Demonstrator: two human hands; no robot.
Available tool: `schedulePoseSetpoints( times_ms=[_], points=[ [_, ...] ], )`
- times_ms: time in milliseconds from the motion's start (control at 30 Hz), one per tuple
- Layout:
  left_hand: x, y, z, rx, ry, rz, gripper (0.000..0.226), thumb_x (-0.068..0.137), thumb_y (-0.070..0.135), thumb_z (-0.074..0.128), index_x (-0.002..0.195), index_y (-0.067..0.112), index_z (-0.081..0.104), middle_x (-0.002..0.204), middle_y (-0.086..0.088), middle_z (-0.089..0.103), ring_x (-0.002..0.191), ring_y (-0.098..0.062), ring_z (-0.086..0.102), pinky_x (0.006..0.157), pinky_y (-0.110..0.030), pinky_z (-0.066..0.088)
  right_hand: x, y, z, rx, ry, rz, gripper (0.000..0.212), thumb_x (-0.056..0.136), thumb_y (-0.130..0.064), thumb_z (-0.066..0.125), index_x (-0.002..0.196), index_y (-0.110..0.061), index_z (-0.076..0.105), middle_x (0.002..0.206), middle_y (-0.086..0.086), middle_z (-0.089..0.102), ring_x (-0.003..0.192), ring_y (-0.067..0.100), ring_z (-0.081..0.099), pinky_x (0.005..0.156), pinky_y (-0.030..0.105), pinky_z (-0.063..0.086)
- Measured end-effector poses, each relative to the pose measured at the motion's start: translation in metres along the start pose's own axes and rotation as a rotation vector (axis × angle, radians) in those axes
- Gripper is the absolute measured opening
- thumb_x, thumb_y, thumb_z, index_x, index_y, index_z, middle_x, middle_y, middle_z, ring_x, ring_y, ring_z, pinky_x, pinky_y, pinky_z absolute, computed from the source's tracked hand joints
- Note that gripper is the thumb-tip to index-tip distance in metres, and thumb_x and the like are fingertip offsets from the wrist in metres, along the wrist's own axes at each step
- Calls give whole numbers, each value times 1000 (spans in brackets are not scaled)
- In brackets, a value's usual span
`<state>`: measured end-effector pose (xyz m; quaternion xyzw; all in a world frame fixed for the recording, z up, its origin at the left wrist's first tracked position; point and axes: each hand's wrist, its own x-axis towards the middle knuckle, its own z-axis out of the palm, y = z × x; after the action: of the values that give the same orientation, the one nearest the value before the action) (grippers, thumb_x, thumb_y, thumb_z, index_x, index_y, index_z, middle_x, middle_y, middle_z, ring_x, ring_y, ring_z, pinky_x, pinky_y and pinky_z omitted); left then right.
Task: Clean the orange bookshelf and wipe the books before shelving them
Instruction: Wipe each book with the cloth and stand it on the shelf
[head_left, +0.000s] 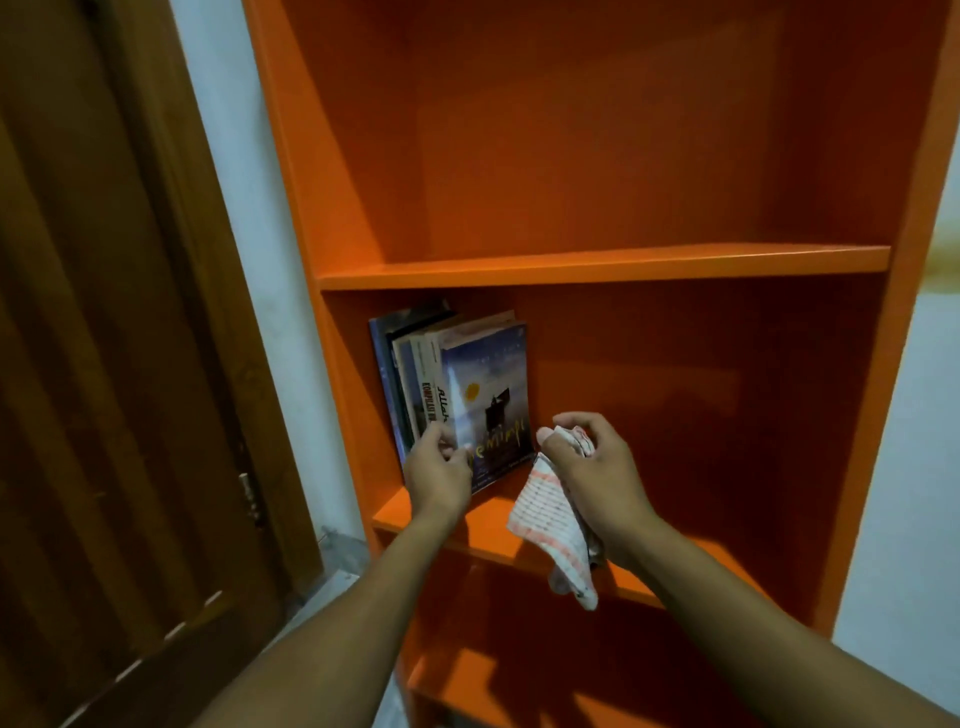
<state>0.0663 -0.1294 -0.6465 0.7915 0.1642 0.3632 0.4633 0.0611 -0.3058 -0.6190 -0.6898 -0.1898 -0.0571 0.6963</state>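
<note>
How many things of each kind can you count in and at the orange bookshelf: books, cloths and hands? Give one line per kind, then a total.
Books, standing at the left of the middle shelf: about 6; the spines at the back are hard to separate
Cloths: 1
Hands: 2, left hand and right hand
Total: about 9

Glossy orange shelf (602, 266), woven cloth (553, 512)
</note>
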Motion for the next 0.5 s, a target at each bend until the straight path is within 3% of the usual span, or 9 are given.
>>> schedulePoseSetpoints(
  times_ms=[67,133,233,333,500],
  points=[
    [11,1,18,38,30,-39,23,92,-2,61,80,10,46,73,-6,53,59,-12,45,46,-10,35,2,3,-4,-6,-7,13,14,93,-33,67,103,-29,58,99,8,65,88,35,67,66,39,51],
    [21,0,32,73,59,-94,11,90,-5,55,93,6,56,93,-14,62,81,-26,59,59,-16,39,4,7,-7,-9,-13,31,15,93,-33,66,104,-29,58,97,8,66,84,31,68,64,37,50],
    [31,-3,46,104,80,-188,31,88,-8,52,116,1,61,116,-19,62,108,-34,59,81,-33,46,5,12,-10,-2,-23,63,16,93,-34,66,105,-27,58,95,8,67,79,26,68,61,35,50],
    [30,-12,52,118,89,-201,33,87,-9,53,117,1,61,117,-20,62,109,-36,59,88,-40,49,5,18,-13,2,-11,78,16,92,-33,67,104,-27,59,96,7,67,84,27,69,64,34,51],
    [25,-18,51,146,68,-222,24,87,-5,59,110,2,59,114,-19,62,104,-35,59,83,-41,49,-1,26,-15,8,-18,108,14,92,-31,68,102,-24,61,93,11,67,77,25,64,62,35,48]
  ],
)
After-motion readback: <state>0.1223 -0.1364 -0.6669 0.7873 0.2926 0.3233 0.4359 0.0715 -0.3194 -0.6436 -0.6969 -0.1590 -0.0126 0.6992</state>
